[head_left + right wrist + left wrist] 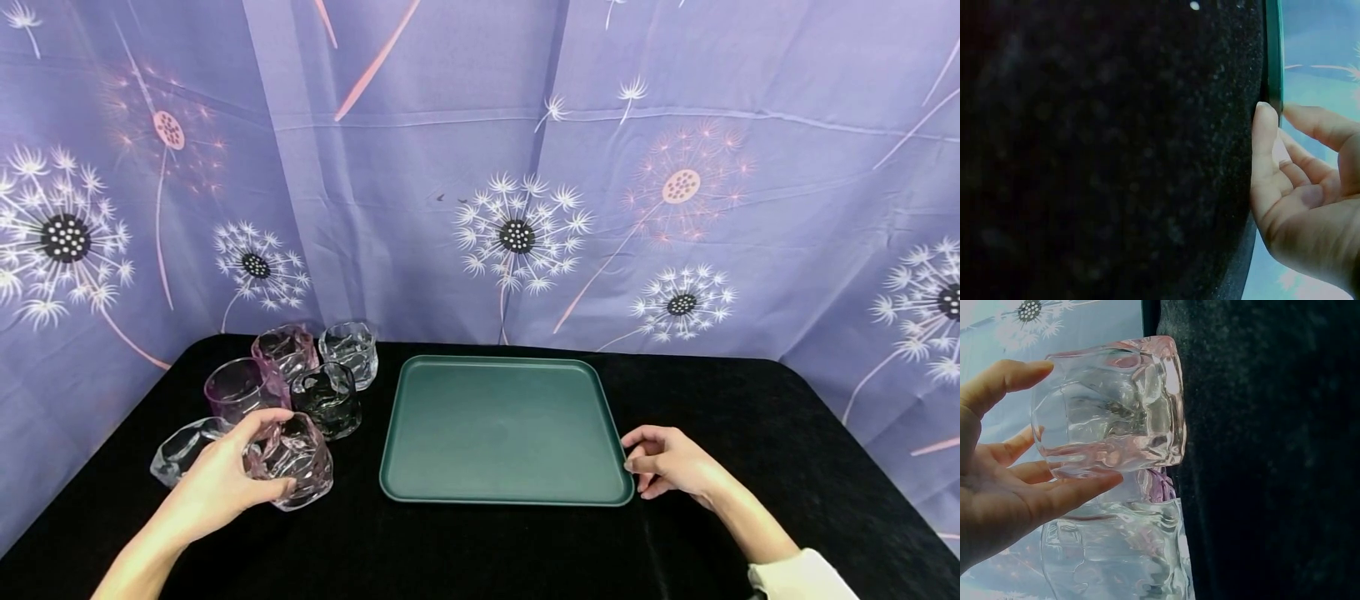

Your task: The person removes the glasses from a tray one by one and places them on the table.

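My left hand point(217, 479) grips a pale pink, wavy-sided glass tumbler point(303, 467) between thumb and fingers, at the front of a group of glasses. In the left wrist view the thumb and fingers lie at opposite sides near the rim of the pink tumbler point(1107, 409). A clear tumbler point(183, 450) is beside this hand, partly hidden behind it. My right hand point(678, 467) pinches the right edge of a green rectangular tray point(506, 429), near its front corner. The right wrist view shows thumb and finger on either side of the tray rim point(1275, 62).
Behind the held tumbler stand a purple-tinted glass point(240, 390), a dark grey glass point(330, 404), another pink glass point(288, 348) and a clear glass point(352, 350). A black cloth point(465, 546) covers the table. A lilac dandelion-print curtain point(420, 208) hangs behind it.
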Motion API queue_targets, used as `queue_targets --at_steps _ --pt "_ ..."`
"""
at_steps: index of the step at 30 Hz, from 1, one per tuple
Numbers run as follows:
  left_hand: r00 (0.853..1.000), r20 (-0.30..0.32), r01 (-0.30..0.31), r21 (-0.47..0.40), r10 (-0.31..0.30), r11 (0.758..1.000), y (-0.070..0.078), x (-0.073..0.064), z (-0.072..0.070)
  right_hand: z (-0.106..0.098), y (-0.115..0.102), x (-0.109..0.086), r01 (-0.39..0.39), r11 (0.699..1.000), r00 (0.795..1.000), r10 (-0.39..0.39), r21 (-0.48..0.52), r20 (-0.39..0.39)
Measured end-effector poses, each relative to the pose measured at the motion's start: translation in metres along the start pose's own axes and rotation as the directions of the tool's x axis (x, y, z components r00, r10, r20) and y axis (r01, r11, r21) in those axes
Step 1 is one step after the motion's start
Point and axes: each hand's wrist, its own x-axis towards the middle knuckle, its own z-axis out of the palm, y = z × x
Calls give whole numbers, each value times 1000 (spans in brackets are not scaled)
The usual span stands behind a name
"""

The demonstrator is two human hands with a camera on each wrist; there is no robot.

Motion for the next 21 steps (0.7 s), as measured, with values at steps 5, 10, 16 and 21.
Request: queue_targets --at_steps 5,10,16,21 --pt "1000 20 15 -32 -14 999 1 0 -1 0 1 1 -1 1000 1000 1 -9 -2" --pt "999 21 26 -50 -25 998 3 1 -3 -1 3 3 -8 1000 1000 7 -20 -6" --pt "1000 -5 17 -31 -18 999 3 1 -5 -2 3 3 -3 1000 1000 3 -24 -5" --pt "999 -47 -28 -23 27 999 5 2 -8 -2 2 4 19 1000 1000 -19 -20 1"
